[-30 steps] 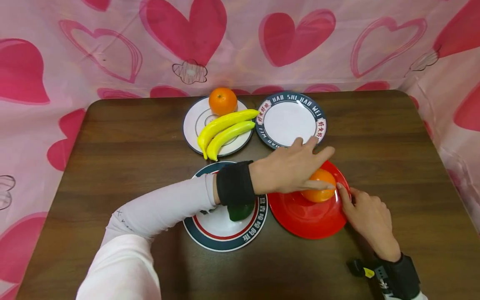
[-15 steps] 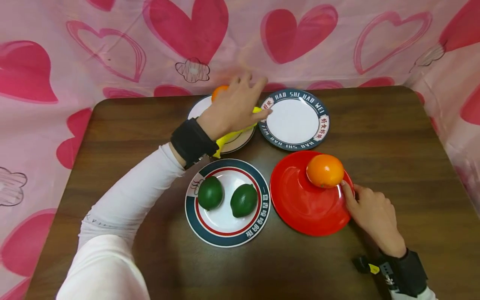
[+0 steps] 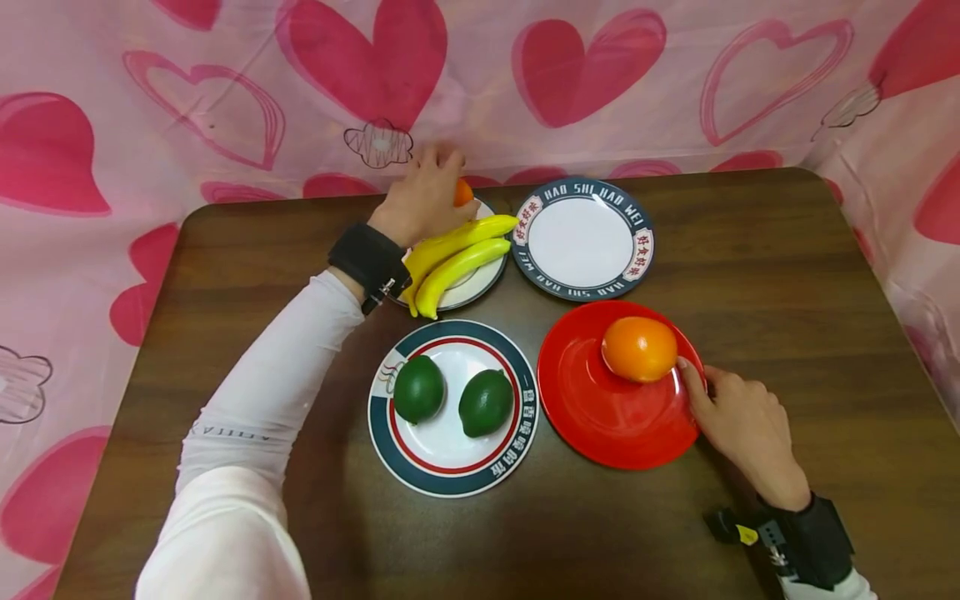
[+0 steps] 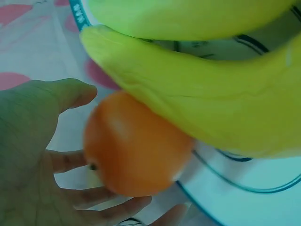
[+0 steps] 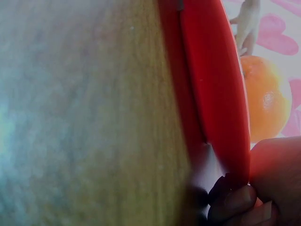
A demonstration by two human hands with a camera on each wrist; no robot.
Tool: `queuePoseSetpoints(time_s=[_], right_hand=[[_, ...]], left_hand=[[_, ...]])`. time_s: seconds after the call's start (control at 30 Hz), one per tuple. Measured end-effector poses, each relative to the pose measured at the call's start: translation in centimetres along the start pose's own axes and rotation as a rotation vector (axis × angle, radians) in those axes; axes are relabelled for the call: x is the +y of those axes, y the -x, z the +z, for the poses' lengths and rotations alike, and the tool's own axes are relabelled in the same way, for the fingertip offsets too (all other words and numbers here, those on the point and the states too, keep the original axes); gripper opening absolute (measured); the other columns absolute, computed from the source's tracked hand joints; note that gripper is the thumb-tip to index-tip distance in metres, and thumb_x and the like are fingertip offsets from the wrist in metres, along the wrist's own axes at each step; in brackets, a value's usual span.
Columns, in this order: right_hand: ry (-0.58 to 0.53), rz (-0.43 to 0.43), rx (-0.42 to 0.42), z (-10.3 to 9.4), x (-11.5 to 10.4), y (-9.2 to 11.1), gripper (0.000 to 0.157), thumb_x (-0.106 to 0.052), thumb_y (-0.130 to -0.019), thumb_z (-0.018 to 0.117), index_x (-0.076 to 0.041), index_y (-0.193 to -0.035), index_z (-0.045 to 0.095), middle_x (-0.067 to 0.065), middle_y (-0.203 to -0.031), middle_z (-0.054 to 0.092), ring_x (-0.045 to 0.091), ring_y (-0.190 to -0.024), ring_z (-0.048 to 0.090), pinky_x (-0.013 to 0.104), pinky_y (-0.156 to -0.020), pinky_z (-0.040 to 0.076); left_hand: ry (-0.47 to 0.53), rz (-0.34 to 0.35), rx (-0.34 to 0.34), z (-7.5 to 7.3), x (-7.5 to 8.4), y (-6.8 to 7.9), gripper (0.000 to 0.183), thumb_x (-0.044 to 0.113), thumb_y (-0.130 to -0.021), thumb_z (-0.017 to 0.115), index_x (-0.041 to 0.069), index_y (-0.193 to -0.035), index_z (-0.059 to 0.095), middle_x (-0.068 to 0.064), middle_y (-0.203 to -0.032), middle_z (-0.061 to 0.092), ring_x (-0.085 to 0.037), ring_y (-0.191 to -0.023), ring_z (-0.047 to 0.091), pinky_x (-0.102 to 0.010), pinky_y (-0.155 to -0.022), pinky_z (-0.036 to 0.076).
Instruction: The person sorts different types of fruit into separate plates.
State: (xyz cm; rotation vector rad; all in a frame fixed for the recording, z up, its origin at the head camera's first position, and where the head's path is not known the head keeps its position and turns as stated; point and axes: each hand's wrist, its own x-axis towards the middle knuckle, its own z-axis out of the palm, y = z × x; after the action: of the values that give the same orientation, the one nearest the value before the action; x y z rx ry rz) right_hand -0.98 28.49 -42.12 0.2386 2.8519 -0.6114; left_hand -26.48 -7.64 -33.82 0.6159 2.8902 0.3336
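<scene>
Left hand [image 3: 422, 198]: hovering at the upper middle of the head view, standing wide about the far orange [image 4: 136, 146], leaving a gap between thumb and fruit in the left wrist view; passing the fingers partly behind it, not showing clearly whether touching.
Far orange: sitting on the fruit plate [image 3: 480, 283] at the upper middle of the head view, just beside the bananas [image 3: 465, 236], hiding mostly behind the left hand.
Bananas: lying side by side across the fruit plate, pointing to the upper right, overhanging the rim.
Right hand [image 3: 746, 425]: holding the red plate [image 3: 611, 433] by its right rim, at the lower right of the head view, laying the thumb on top and curling fingers beneath in the right wrist view.
Near orange [image 3: 640, 350]: resting on the red plate, right of the head view's centre, near the right thumb.
Limes [image 3: 486, 403]: lying apart on the banded plate [image 3: 450, 484], just below the head view's centre.
Lettered plate [image 3: 581, 242]: lying at the upper right of centre, just beside the fruit plate.
Black wristbands [image 3: 369, 265]: circling both wrists.
Table [image 3: 247, 275]: showing dark wood grain beneath the plates.
Heart-print cloth [image 3: 480, 50]: spanning the top of the head view.
</scene>
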Motion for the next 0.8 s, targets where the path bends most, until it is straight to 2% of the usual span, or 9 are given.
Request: queuePoseSetpoints(time_s=[0.1,0.27,0.4,0.63,0.8], right_hand=[[-0.002,-0.005,0.006,0.0,0.0,0.2,0.059,-0.058,-0.098,0.03,-0.006,-0.085,0.055,0.002,-0.058,0.042,0.022,-0.05,0.038,0.033,-0.046,0.03],[-0.005,-0.004,0.01,0.0,0.1,0.4,0.057,-0.055,-0.1,0.031,-0.006,-0.088,0.056,0.002,-0.059,0.042,0.022,-0.051,0.038,0.034,-0.046,0.031],[0.001,0.003,0.009,0.1,0.1,0.5,0.055,-0.054,-0.1,0.03,-0.007,-0.086,0.055,0.003,-0.06,0.04,0.022,-0.053,0.038,0.034,-0.047,0.03],[0.004,0.006,0.017,0.1,0.1,0.4,0.058,-0.057,-0.099,0.03,-0.007,-0.084,0.055,0.003,-0.06,0.041,0.022,-0.052,0.037,0.034,-0.046,0.03],[0.007,0.012,0.005,0.2,0.1,0.3,0.061,-0.06,-0.098,0.029,-0.007,-0.083,0.055,0.003,-0.06,0.042,0.022,-0.053,0.038,0.035,-0.047,0.03]], left_hand=[[0.025,-0.036,-0.042,0.5,-0.4,-0.3,0.076,0.047,-0.09,0.057,0.016,-0.151,0.024,-0.019,-0.153,0.021,-0.038,-0.133,0.032,-0.057,-0.103,0.04],[0.052,-0.058,-0.083,1.3,-0.8,-1.0,0.078,0.051,-0.09,0.055,0.015,-0.151,0.023,-0.021,-0.153,0.021,-0.04,-0.133,0.03,-0.056,-0.106,0.037],[0.06,-0.069,-0.075,1.8,-0.9,-1.4,0.08,0.053,-0.088,0.056,0.015,-0.151,0.023,-0.022,-0.149,0.023,-0.039,-0.131,0.031,-0.052,-0.106,0.039],[0.088,-0.08,-0.044,2.1,-1.0,-1.4,0.079,0.049,-0.086,0.063,0.017,-0.149,0.027,-0.02,-0.14,0.03,-0.035,-0.129,0.033,-0.047,-0.103,0.043],[0.107,-0.09,-0.054,2.1,-1.0,-1.2,0.079,0.048,-0.087,0.062,0.019,-0.15,0.026,-0.018,-0.143,0.028,-0.034,-0.131,0.031,-0.047,-0.103,0.043]])
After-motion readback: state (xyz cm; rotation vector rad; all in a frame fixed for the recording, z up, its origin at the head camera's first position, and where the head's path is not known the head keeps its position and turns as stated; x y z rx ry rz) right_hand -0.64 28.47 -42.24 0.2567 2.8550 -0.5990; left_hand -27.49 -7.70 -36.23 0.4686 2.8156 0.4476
